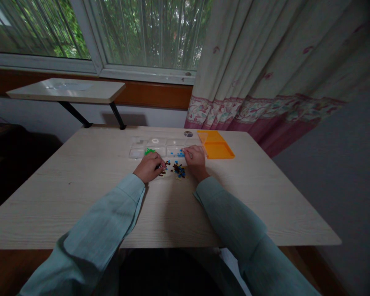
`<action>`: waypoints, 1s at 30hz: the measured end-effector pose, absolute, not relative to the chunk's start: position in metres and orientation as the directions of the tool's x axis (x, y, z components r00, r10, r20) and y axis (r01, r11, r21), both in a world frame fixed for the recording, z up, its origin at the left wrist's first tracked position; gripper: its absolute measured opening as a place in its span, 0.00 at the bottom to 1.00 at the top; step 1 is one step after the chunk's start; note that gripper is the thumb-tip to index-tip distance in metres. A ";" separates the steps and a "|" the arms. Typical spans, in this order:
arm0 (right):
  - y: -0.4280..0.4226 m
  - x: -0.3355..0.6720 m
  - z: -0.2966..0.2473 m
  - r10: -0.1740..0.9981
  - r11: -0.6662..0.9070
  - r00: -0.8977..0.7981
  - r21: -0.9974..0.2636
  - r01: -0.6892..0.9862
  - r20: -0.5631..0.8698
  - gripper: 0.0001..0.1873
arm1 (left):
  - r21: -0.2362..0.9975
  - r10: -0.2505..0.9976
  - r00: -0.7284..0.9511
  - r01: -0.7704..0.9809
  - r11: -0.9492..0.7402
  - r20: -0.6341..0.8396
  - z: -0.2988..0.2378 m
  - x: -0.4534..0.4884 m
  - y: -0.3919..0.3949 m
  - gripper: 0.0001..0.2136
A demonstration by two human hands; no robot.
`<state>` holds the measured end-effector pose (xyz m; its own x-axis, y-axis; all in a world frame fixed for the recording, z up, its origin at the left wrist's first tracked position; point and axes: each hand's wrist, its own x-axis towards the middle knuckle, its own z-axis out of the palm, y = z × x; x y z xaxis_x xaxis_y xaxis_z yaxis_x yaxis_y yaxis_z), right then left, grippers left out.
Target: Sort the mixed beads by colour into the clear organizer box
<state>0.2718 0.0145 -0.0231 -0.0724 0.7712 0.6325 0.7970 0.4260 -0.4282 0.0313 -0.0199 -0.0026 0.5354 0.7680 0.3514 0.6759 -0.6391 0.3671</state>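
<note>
Green cluster (149, 152), one; hands (150, 167), two

Barred window (151, 37) beside a floral-bordered curtain (234, 74).

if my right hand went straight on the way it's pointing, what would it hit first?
Your right hand would probably meet the blue pieces in the clear box first, though depth is hard to judge here.

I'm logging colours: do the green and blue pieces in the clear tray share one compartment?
No, the green pieces lie in the compartment just left of the blue pieces.
</note>
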 end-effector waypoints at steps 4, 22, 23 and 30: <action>0.014 0.271 -0.022 0.772 0.427 -0.073 -0.429 0.796 0.632 0.14 | 0.374 0.772 0.535 0.676 -0.635 0.342 -0.003 0.034 -0.022 0.07; 0.009 0.268 -0.016 0.788 0.436 -0.088 -0.451 0.779 0.610 0.14 | 0.336 0.777 0.513 0.706 -0.624 0.364 0.001 0.043 -0.029 0.08; 0.009 0.268 -0.016 0.786 0.438 -0.089 -0.449 0.779 0.612 0.14 | 0.334 0.780 0.508 0.711 -0.619 0.366 0.001 0.043 -0.029 0.07; 0.010 0.269 -0.017 0.776 0.443 -0.086 -0.443 0.780 0.624 0.14 | 0.370 0.785 0.477 0.699 -0.612 0.397 -0.007 0.045 -0.025 0.06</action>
